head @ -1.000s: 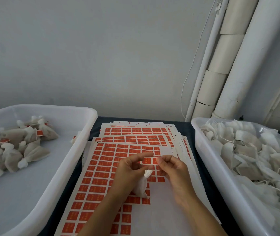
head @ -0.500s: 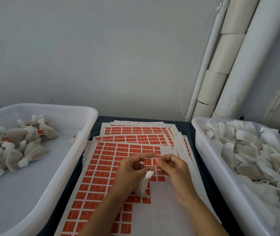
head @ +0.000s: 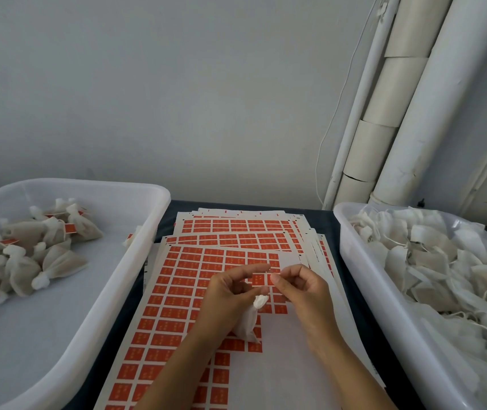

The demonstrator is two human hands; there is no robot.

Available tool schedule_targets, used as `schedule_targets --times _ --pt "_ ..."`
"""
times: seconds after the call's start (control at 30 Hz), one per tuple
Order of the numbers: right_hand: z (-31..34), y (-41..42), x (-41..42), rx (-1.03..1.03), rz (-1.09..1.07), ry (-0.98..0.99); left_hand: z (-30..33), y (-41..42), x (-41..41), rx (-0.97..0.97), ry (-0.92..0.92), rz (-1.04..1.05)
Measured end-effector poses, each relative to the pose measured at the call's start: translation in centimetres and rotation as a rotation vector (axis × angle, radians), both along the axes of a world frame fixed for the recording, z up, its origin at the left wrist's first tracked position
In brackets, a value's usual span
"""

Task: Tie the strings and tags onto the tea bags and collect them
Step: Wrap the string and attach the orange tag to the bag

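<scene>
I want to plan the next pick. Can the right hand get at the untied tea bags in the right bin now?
Probably yes: the right bin is open-topped beside the right hand, its untied tea bags uncovered, but its fingers pinch something first.

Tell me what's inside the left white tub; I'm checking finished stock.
The left white tub holds a pile of tied tea bags with orange tags at its far left, the rest showing bare floor. Any bags beneath the pile are covered.

Dim, soft light — edges bowed (wide-angle).
</scene>
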State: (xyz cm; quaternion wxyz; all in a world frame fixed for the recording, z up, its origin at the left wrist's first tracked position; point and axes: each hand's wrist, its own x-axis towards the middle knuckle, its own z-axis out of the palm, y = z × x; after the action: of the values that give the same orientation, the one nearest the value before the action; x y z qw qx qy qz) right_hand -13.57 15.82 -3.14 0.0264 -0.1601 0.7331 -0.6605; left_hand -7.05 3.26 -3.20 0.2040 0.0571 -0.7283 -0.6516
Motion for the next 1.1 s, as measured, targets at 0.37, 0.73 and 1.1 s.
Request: schedule_targets --times 0.37,0.73,1.1 --pt "0.21 -0.09 0.02 0.003 -0.009 -0.001 -0.04 0.10 -0.11 -0.017 -0.015 0.002" --pt "0.17 -0.07 0.05 0.053 0.028 -0.021 -0.24 0.20 -0.20 -0.036 0.008 0.013" --pt "0.28 -0.22 0.67 0.029 0.100 -0.182 -0.56 0.45 -0.27 -0.109 0.058 0.014"
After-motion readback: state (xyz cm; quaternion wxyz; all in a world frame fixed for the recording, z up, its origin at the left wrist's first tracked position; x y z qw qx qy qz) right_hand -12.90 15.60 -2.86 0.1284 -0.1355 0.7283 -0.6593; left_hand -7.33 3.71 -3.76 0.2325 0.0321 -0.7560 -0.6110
